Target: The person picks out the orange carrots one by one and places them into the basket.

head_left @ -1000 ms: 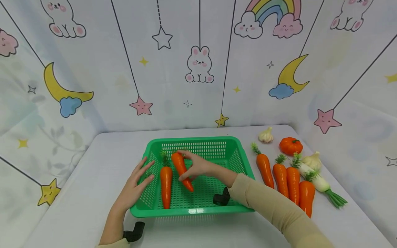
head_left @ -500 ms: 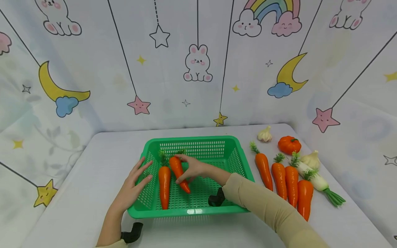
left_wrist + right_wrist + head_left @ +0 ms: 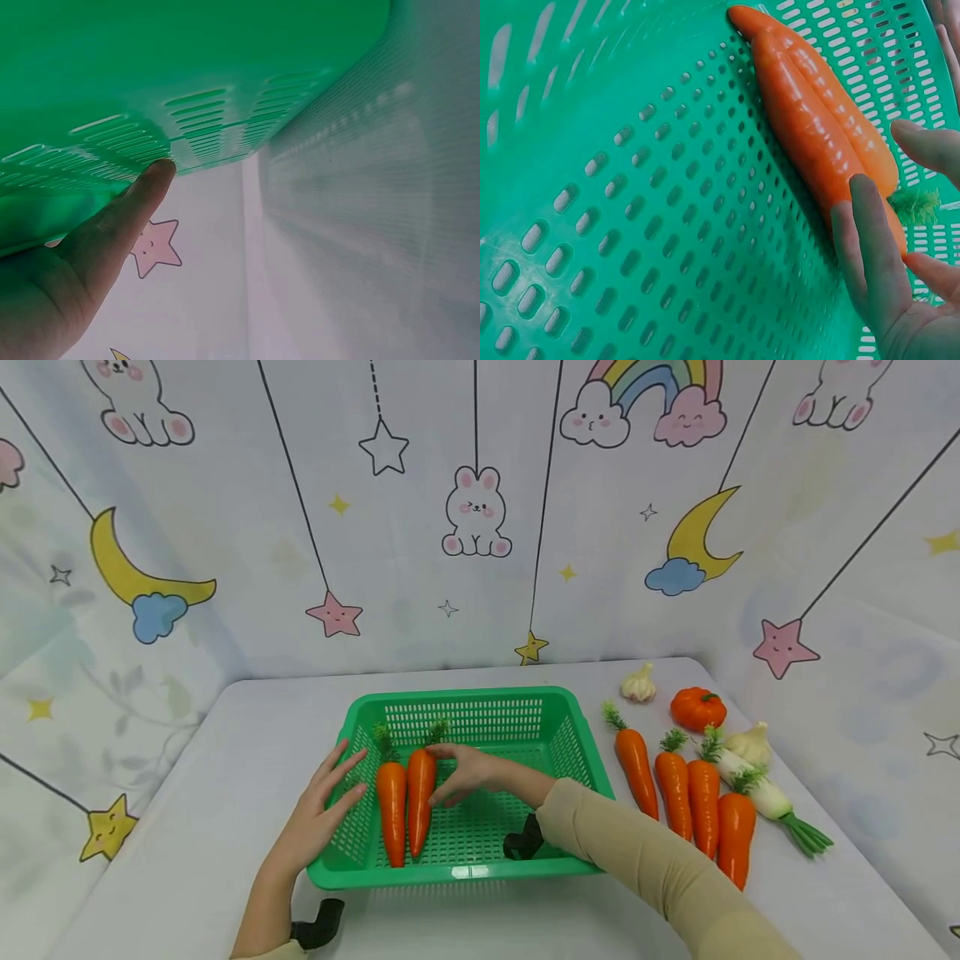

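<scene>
In the head view, two orange carrots with green tops lie side by side, lengthwise, at the left of a green plastic basket. My right hand is inside the basket at the right-hand carrot, fingertips by its upper part, thumb and fingers spread. The right wrist view shows the nearer carrot lying on the basket floor, with loosely bent fingers beside it, not wrapped round it. My left hand is at the basket's left wall, fingers spread; a fingertip touches the perforated outer wall in the left wrist view.
Right of the basket lie several more carrots, a white-stemmed vegetable with green leaves, two garlic bulbs and a small orange pumpkin. A printed cloth hangs behind the white table.
The right-hand carrot has gone from slanted to nearly upright in view, left against the other carrot, which shifted slightly left. My right hand has loosened from it. The left hand stays at the basket wall.
</scene>
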`<state>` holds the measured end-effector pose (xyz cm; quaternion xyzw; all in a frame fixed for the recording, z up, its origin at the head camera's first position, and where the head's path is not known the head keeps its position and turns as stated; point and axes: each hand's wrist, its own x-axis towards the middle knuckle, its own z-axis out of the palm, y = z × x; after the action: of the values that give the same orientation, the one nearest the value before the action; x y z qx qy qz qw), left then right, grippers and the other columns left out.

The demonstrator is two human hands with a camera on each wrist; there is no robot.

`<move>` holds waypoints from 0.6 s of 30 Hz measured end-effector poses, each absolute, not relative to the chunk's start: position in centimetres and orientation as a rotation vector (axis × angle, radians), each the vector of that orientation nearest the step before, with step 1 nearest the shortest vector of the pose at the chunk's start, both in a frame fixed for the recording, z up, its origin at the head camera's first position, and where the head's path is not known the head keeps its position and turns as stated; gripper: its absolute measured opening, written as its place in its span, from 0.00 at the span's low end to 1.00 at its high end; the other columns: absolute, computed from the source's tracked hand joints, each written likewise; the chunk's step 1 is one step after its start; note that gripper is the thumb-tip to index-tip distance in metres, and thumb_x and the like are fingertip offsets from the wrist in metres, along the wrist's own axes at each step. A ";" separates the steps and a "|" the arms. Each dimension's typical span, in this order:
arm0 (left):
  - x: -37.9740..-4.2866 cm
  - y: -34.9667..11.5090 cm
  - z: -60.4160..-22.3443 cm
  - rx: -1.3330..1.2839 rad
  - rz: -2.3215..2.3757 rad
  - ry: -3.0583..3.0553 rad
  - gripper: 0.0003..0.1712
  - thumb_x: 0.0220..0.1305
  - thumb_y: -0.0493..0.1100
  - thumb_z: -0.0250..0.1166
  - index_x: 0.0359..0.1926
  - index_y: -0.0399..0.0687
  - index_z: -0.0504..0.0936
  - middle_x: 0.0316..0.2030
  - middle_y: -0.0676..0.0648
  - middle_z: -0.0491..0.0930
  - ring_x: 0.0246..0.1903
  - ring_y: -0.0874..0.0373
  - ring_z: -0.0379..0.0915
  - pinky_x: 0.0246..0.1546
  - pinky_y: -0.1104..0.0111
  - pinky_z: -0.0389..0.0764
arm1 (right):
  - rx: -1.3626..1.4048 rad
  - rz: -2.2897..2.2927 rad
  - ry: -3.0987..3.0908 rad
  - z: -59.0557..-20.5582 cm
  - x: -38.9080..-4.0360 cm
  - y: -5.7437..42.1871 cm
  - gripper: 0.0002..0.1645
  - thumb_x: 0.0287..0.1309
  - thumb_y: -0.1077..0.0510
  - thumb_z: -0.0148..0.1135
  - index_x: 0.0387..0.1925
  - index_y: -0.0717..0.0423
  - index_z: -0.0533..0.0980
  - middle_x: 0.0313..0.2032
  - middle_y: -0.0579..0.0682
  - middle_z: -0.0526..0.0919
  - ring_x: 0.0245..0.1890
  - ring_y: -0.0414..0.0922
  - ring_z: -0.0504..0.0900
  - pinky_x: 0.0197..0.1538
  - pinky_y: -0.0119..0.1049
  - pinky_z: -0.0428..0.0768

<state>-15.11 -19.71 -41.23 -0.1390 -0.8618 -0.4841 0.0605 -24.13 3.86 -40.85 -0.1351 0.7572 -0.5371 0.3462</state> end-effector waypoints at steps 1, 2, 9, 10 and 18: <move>-15.1 -19.7 -41.2 -0.424 -1.466 -2.606 0.27 0.66 0.45 0.54 0.65 0.50 0.64 0.70 0.45 0.44 0.67 0.40 0.37 0.53 0.33 0.48 | -0.350 -1.392 1.961 -40.9 -24.1 3.8 0.50 0.42 0.74 0.67 0.67 0.55 0.57 0.66 0.58 0.53 0.42 0.52 0.78 0.38 0.46 0.81; -15.1 -19.7 -41.3 -0.425 -1.466 -2.604 0.27 0.66 0.45 0.54 0.65 0.50 0.64 0.70 0.45 0.44 0.67 0.40 0.37 0.53 0.33 0.48 | -0.353 -1.390 1.957 -40.9 -24.1 3.8 0.50 0.42 0.74 0.67 0.67 0.55 0.57 0.67 0.57 0.53 0.43 0.53 0.78 0.38 0.46 0.81; -15.2 -19.7 -41.3 -0.410 -1.468 -2.605 0.26 0.66 0.45 0.54 0.65 0.50 0.65 0.70 0.45 0.44 0.67 0.40 0.37 0.53 0.32 0.48 | -0.370 -1.385 1.951 -40.8 -24.1 3.9 0.50 0.42 0.74 0.67 0.67 0.55 0.56 0.67 0.57 0.52 0.44 0.54 0.77 0.39 0.46 0.81; -15.1 -19.7 -41.3 -0.410 -1.469 -2.608 0.26 0.66 0.45 0.54 0.65 0.50 0.65 0.70 0.45 0.44 0.67 0.40 0.37 0.53 0.32 0.48 | -0.369 -1.379 1.953 -40.8 -24.1 3.9 0.50 0.42 0.74 0.67 0.67 0.55 0.56 0.67 0.57 0.52 0.45 0.54 0.77 0.39 0.46 0.81; -15.3 -19.6 -41.4 -0.408 -1.429 -2.647 0.28 0.67 0.47 0.54 0.66 0.50 0.63 0.70 0.44 0.44 0.67 0.38 0.38 0.52 0.32 0.49 | -0.408 -1.266 1.998 -40.0 -24.1 4.2 0.48 0.42 0.71 0.70 0.65 0.52 0.60 0.67 0.54 0.53 0.46 0.50 0.76 0.41 0.45 0.80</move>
<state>-15.34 -19.65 -41.36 -0.1343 -0.8707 -0.4701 0.0531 -24.15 4.18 -40.01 -0.1586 0.7759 -0.4914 0.3623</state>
